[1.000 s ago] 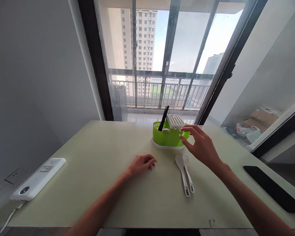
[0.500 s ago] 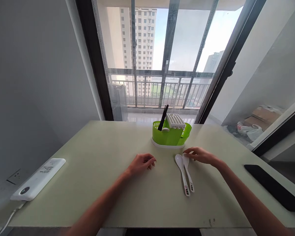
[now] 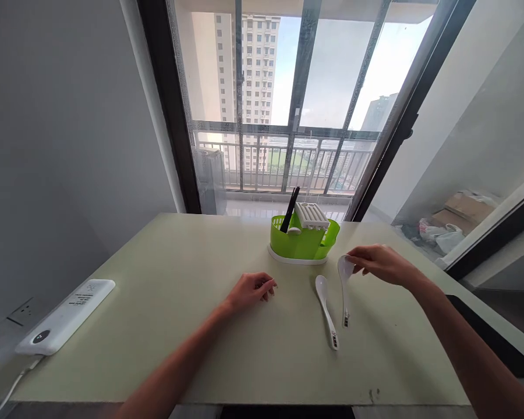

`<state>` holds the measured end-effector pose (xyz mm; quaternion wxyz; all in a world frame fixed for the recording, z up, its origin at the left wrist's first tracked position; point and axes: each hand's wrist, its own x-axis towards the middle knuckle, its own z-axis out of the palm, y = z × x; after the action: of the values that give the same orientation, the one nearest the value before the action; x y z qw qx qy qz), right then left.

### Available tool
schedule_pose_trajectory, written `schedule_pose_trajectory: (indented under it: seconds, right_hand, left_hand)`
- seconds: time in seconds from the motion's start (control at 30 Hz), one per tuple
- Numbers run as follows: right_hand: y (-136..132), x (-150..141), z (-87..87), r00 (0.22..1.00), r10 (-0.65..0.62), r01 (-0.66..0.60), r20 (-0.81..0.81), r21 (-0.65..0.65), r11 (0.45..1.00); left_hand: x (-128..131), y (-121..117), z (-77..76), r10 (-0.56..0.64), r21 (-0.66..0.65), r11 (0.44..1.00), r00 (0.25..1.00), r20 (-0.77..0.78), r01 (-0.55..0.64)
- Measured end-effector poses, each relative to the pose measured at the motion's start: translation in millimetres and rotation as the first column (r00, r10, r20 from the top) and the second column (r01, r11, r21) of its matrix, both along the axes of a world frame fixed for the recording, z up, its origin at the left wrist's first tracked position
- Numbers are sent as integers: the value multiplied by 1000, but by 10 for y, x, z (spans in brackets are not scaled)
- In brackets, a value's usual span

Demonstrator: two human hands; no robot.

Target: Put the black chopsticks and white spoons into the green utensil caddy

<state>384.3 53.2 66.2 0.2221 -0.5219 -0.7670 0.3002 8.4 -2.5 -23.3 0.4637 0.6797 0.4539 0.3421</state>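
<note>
My right hand (image 3: 379, 262) pinches a white spoon (image 3: 344, 285) at the bowl end, right of the table's middle. The spoon's handle, with a small dark mark near its tip, points toward me. A second white spoon (image 3: 327, 311) lies on the table to its left, bowl away from me, untouched. My left hand (image 3: 252, 287) rests on the table left of both spoons, its fingers loosely curled with nothing seen in them. Beyond the hands stands a green cutlery holder (image 3: 303, 247) with a white slotted top; black chopsticks (image 3: 290, 209) lean in its left part.
A white power strip (image 3: 67, 317) with a cable lies at the table's left edge. A flat black object (image 3: 493, 334) is at the right, partly behind my right forearm. The pale table (image 3: 179, 267) ends at a large window.
My right hand has moved right and a little away from me, drawing one spoon apart from the other. The spoon left lying has shifted slightly. My left hand has stayed in place.
</note>
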Motion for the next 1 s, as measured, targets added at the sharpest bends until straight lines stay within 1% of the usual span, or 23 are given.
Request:
schedule_pose_trajectory:
  seconds: [0.03,0.07,0.1,0.17,0.23,0.3,0.33,0.4,0.43,0.5,0.57,0.63,0.7,0.83,0.9,1.0]
  right_hand:
    - [-63,-28,146,999,-39,37,19,102,994]
    - [-129,-70,299,997,-71,63,29,204,977]
    - [-194,-125,453,994,-106,95,19,314,945]
    - [-307,-264,746,984,-175,164,-25,492,855]
    - [-372,-422,991,979,-196,189,-54,598,779]
    - [-372,-584,1169,970,-203,239,-134,670,703]
    - [-347,-663,1230,965,-198,262,-173,704,661]
    - [-250,-818,1297,952,-184,306,-245,759,574]
    - [-184,-892,1304,946,-176,324,-272,780,536]
    - [-32,-1035,1270,944,-162,331,-288,812,481]
    - [123,-1169,1182,955,-159,297,-251,837,459]
    - [252,-1294,1056,967,-173,247,-187,860,447]
    - [338,-1410,907,976,-199,177,-94,871,458]
    - [391,-1599,605,961,-255,37,111,856,515]
    - [387,-1663,478,950,-269,10,155,850,526]
    - [381,-1720,331,945,-272,-11,182,850,527]
  left_hand:
    - [0,2,0,-1,1,1000,1000,1,1]
    - [1,2,1,-1,2,1000,1000,1,1]
    - [1,1,3,-1,1,1000,1000,1,1]
    - [-1,-6,9,1,1,1000,1000,0,-1]
    - [-3,-16,18,4,6,1000,1000,-4,-4]
    - [-3,-25,28,7,12,1000,1000,-11,-6]
    - [-3,-28,32,7,15,1000,1000,-15,-7]
    - [-2,-31,37,6,20,1000,1000,-18,-6]
    - [0,-30,36,7,20,1000,1000,-16,-6]
    - [2,-26,30,9,17,1000,1000,-10,-9]
    - [2,-23,18,13,12,1000,1000,-7,-13]
    - [1,-21,6,11,9,1000,1000,-5,-11]
    - [-1,-22,-2,10,12,1000,1000,-5,-10]
    - [0,-28,-2,9,24,1000,1000,-7,-9]
    - [4,-29,1,8,22,1000,1000,-9,-8]
    - [8,-29,1,15,18,1000,1000,-12,-14]
